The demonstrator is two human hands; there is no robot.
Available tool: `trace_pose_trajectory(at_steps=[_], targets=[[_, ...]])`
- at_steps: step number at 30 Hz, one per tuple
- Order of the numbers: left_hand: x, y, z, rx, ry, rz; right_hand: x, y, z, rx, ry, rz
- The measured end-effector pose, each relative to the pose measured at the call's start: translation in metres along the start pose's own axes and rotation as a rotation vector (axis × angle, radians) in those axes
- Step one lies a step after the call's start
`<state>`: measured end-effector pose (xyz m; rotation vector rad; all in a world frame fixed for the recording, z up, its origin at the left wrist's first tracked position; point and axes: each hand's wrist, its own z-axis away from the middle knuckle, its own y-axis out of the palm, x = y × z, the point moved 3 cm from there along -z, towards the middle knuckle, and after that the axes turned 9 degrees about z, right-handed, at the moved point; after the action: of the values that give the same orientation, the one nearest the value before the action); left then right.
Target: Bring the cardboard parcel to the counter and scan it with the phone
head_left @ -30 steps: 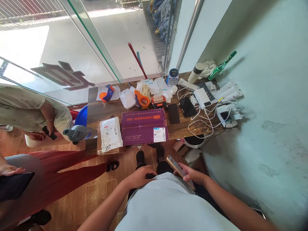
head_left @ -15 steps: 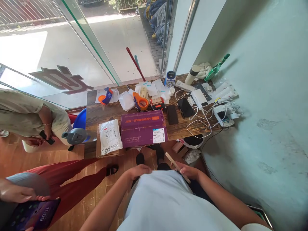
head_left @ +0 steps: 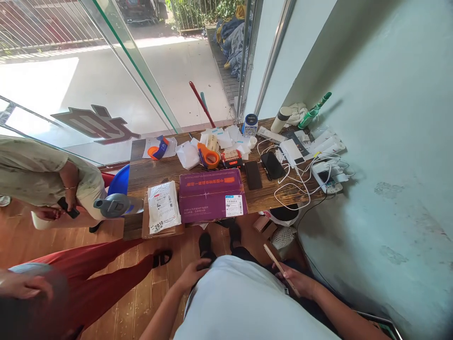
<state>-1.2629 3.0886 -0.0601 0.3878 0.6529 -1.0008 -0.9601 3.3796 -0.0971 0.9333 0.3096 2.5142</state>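
Note:
My right hand is wrapped round a thin, light gold phone, tilted and seen nearly edge-on beside my right thigh. On the other side, my left hand rests by my left thigh at the hem of the pale shirt. Its fingers lie loosely stretched, with nothing visible in them. In front of both hands, on the wooden table, sit a purple cardboard box with a white label and a white mailing bag on a brown carton. Neither hand touches them.
Tape dispensers, papers, a black phone, a dark flat slab and tangled white cables crowd the table. A grey-lidded bottle stands left. Two people are at the left. A wall bounds the right.
My right hand with the phone has moved right and down. My left hand has slid left and lower. The tablet held by the person at lower left is no longer visible; the view has shifted slightly.

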Motion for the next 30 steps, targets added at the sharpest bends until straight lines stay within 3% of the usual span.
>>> trace_pose_trajectory(at_steps=[2,4,6,9,11,15,17,20,24,27,30], targets=[[-0.051,0.03,-0.019,0.076,0.176,-0.095,0.035,0.004,-0.013,0.045,-0.073,-0.033],[-0.083,0.057,-0.019,0.267,0.261,-0.132,0.074,0.008,-0.025,0.073,-0.17,-0.02],[-0.1,0.071,-0.008,0.372,0.342,-0.239,0.106,0.013,-0.036,0.063,-0.268,-0.025],[-0.111,0.067,0.003,0.357,0.475,-0.459,0.136,0.016,-0.059,-0.126,-0.387,-0.023],[-0.122,0.048,-0.003,0.175,0.56,-0.508,0.146,0.017,-0.08,-0.299,-0.42,0.003],[-0.15,-0.017,-0.028,-0.586,0.636,-0.396,0.161,0.005,-0.124,-0.606,-0.432,0.1],[-0.159,-0.044,-0.041,-0.779,0.607,-0.417,0.168,-0.01,-0.139,-0.779,-0.4,0.199],[-0.164,-0.07,-0.061,-0.85,0.512,-0.51,0.179,-0.039,-0.149,-1.0,-0.331,0.379],[-0.163,-0.083,-0.082,-0.872,0.352,-0.544,0.194,-0.077,-0.152,-1.214,-0.243,0.537],[-0.165,-0.088,-0.096,-0.888,0.233,-0.546,0.211,-0.102,-0.157,-1.287,-0.199,0.595],[-0.169,-0.093,-0.111,-0.943,0.185,-0.548,0.226,-0.117,-0.163,-1.28,-0.232,0.64]])
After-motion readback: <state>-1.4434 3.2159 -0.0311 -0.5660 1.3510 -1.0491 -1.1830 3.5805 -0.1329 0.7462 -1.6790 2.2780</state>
